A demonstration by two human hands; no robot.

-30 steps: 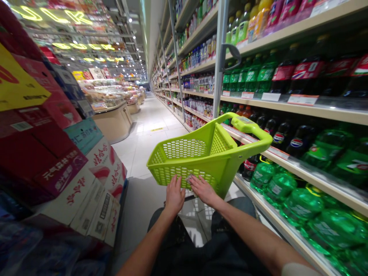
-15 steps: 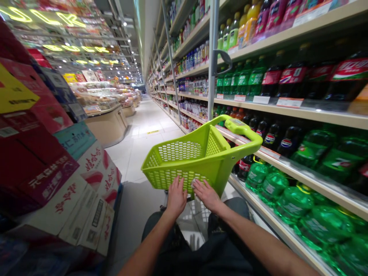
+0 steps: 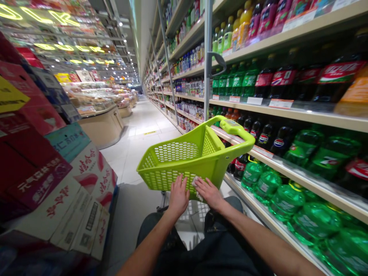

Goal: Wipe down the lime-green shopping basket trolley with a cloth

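A lime-green plastic shopping cart (image 3: 169,170) with perforated sides stands in front of my knees. My left hand (image 3: 179,193) lies with its fingers stretched out against the near side of the basket, and nothing is in it. Just to its right, my right hand (image 3: 207,191) presses a crumpled white tissue (image 3: 196,181) against the same side panel. Part of the tissue is hidden under the fingers. At the right, the cart's handle (image 3: 243,141) rises beside the shelves. Inside the basket, the part that shows holds nothing.
Shelves on the right carry cola bottles (image 3: 280,78) and large green soda bottles (image 3: 304,218) near the floor. Stacked drink cartons (image 3: 57,207) flank me on the left. A tiled aisle (image 3: 138,122) runs ahead past a rounded display counter (image 3: 103,124).
The view has swung slightly right, so the cart appears a little further left. My right hand has shifted slightly on the panel, and more of the tissue shows.
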